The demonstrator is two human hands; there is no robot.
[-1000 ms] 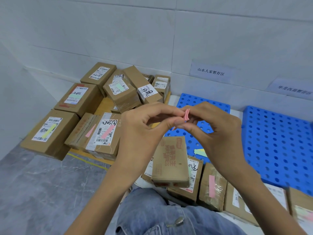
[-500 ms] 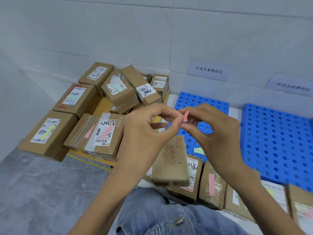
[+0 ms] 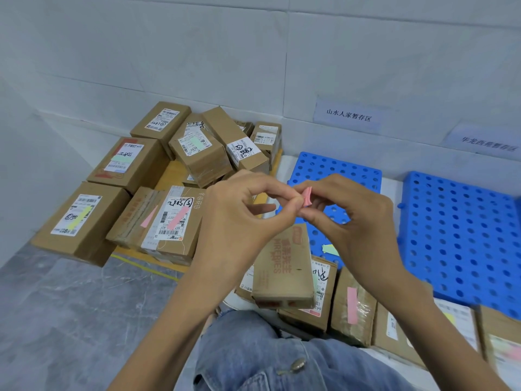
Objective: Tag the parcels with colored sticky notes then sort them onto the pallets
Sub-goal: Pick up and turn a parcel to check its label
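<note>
Both hands meet in mid-view over a small pink sticky-note pad [image 3: 307,196]. My right hand [image 3: 355,230] holds the pad between thumb and fingers, and my left hand [image 3: 242,221] pinches at its edge with thumb and forefinger. Right below them a brown parcel with red print [image 3: 282,272] lies on top of other parcels, with no note visible on it. A pile of tagged parcels [image 3: 174,221] sits on a yellow pallet [image 3: 172,176] at the left. Two blue pallets [image 3: 338,170] [image 3: 462,227] lie at the right.
A row of parcels [image 3: 352,309], some with pink or yellow tags, runs along the front right by my denim-clad knee [image 3: 253,354]. A loose yellow-green note [image 3: 329,249] lies on the nearer blue pallet. White wall with two paper signs [image 3: 348,115] behind; grey floor at left.
The hands have stayed together on the pink pad, with only slight finger movement. The view has shifted a little.
</note>
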